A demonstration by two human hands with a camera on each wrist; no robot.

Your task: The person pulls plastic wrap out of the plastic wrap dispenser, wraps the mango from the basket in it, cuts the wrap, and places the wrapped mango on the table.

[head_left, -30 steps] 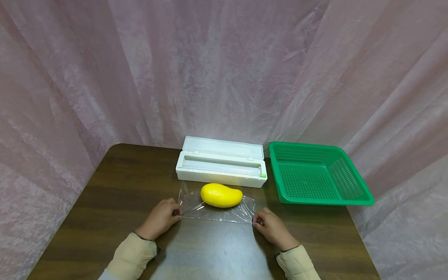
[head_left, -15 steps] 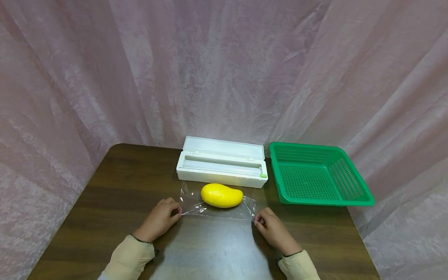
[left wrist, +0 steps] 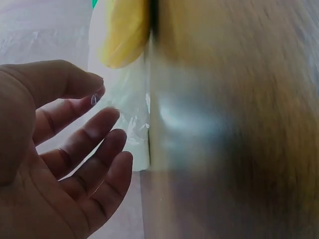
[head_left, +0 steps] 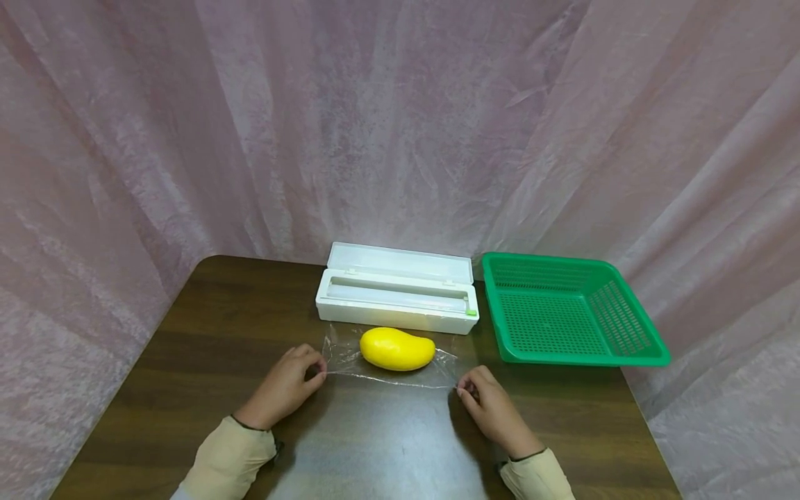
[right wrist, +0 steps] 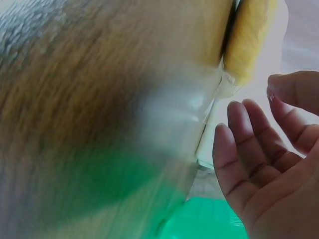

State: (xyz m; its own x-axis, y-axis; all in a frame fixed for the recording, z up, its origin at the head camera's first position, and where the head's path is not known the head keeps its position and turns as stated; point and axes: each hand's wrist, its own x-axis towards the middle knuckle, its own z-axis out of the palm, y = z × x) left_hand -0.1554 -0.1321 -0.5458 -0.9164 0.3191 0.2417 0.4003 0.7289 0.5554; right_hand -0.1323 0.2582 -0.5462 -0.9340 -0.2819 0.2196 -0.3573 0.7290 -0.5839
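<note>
A yellow mango [head_left: 397,349] lies on a sheet of clear plastic wrap [head_left: 356,368] spread over the table. My left hand [head_left: 289,383] pinches the wrap's near left corner between thumb and index finger, its other fingers loosely bent in the left wrist view. The near right corner is pinched the same way by my right hand [head_left: 494,410]. Between the two hands the wrap's near edge runs stretched, in front of the mango. Both wrist views show the mango [left wrist: 124,32] beyond the fingertips, seen through or beside the glossy film.
Behind the mango stands a white wrap dispenser box [head_left: 396,317], lid tilted back, a roll inside and a small green piece at its right end. A green plastic basket [head_left: 575,362] sits at the right of the brown wooden table [head_left: 375,451]. A pink curtain [head_left: 400,125] hangs behind.
Both hands have moved slightly away from the body, lifting the wrap's near edge a little toward the mango. Mango, box and basket keep their places.
</note>
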